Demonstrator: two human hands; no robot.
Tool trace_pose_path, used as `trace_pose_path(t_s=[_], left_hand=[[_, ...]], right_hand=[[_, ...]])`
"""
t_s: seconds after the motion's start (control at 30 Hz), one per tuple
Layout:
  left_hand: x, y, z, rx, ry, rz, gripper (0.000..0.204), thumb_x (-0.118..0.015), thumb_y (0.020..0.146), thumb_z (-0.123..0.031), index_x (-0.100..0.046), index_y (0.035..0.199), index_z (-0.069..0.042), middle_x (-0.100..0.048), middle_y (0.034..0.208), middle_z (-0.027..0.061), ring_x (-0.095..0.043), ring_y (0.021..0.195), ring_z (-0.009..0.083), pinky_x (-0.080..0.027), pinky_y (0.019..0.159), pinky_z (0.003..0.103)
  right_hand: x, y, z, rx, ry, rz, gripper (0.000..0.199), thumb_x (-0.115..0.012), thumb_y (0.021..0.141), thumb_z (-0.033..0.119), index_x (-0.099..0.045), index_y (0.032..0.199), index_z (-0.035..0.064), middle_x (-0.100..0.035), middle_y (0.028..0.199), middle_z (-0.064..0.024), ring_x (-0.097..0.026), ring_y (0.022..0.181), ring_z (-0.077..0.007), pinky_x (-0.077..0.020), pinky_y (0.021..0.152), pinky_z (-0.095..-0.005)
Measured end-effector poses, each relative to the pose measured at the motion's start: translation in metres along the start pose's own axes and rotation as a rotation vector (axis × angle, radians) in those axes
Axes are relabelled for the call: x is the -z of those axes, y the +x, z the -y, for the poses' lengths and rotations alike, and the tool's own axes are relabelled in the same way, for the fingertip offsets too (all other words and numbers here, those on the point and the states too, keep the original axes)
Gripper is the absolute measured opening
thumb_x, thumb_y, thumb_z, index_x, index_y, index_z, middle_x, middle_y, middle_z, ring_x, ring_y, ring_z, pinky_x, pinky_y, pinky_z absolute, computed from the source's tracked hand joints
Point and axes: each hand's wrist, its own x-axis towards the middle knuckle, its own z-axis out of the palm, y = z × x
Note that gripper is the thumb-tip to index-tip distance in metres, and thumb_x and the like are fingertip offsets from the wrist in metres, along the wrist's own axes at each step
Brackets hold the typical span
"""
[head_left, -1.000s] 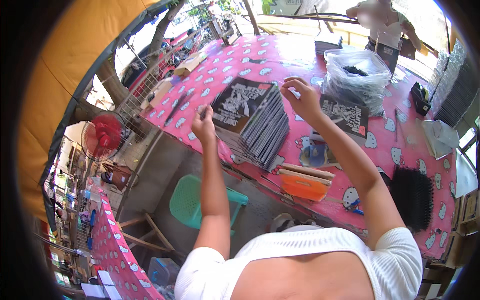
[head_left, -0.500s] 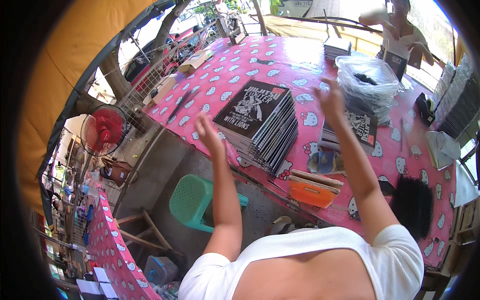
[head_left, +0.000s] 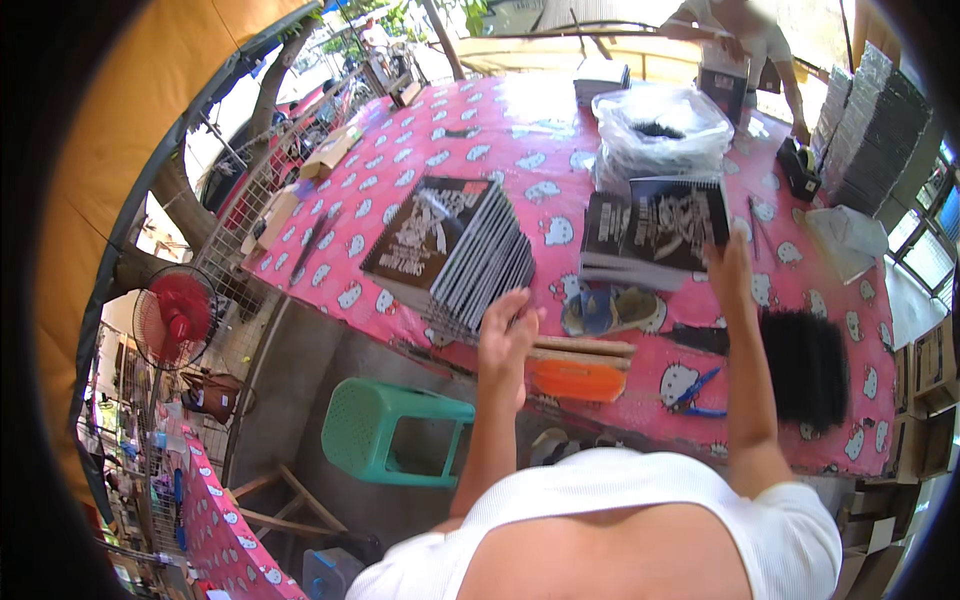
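Note:
My right hand [head_left: 732, 270] grips the lower right edge of a black-covered spiral notebook [head_left: 680, 225]. The notebook is raised at a slant over a low pile of similar notebooks [head_left: 606, 232]. My left hand [head_left: 507, 340] is open and holds nothing, its fingers loosely bent and a little blurred. It hovers by the near right corner of a tall stack of spiral notebooks [head_left: 430, 235], just above an orange-fronted block with wooden boards [head_left: 578, 378]. Behind the low pile stands a clear plastic bag [head_left: 660, 130] with black coils inside.
Blue-handled pliers [head_left: 697, 392] and a heap of black binding coils [head_left: 803, 370] lie at the near right of the pink table [head_left: 560, 195]. A black tape dispenser [head_left: 800, 170] sits farther back. A green stool [head_left: 375, 430] stands below the edge. Across the table is another person [head_left: 740, 45].
My right hand has come down onto a notebook at the low pile and lifted its near edge. My left hand has moved right and nearer to me. The whole view has shifted.

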Motion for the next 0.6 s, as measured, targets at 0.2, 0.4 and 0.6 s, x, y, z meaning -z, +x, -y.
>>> trace_pose_path(t_s=[0.2, 0.4, 0.6], left_hand=[[0.003, -0.01, 0.013, -0.231, 0.334, 0.109, 0.043, -0.065, 0.085, -0.004, -0.048, 0.124, 0.0, -0.051, 0.122, 0.0107, -0.054, 0.106, 0.0147, -0.045, 0.087, 0.027], [0.013, -0.01, 0.015, -0.076, 0.337, 0.061, 0.022, -0.068, 0.082, -0.001, -0.06, 0.102, 0.0, -0.066, 0.089, 0.0011, -0.06, 0.081, 0.0087, -0.048, 0.075, 0.024], [0.021, 0.002, 0.019, -0.121, 0.342, 0.078, 0.024, -0.069, 0.083, -0.006, -0.058, 0.105, -0.001, -0.065, 0.093, 0.0026, -0.059, 0.082, 0.0086, -0.047, 0.075, 0.024]], right_hand=[[0.037, -0.121, 0.078, 0.09, 0.709, 0.198, 0.038, -0.056, 0.077, -0.006, -0.045, 0.112, 0.0024, -0.056, 0.092, -0.0121, -0.058, 0.083, -0.0248, -0.0461, 0.074, -0.0356], [0.031, -0.137, 0.059, 0.204, 0.542, 0.52, 0.033, -0.058, 0.076, -0.013, -0.045, 0.102, 0.003, -0.055, 0.095, -0.0151, -0.057, 0.09, -0.0281, -0.0453, 0.075, -0.0357], [-0.01, -0.156, 0.049, 0.104, 0.658, 0.421, 0.029, -0.057, 0.08, -0.011, -0.047, 0.104, 0.0011, -0.054, 0.094, -0.0164, -0.056, 0.088, -0.0297, -0.0456, 0.075, -0.0373]])
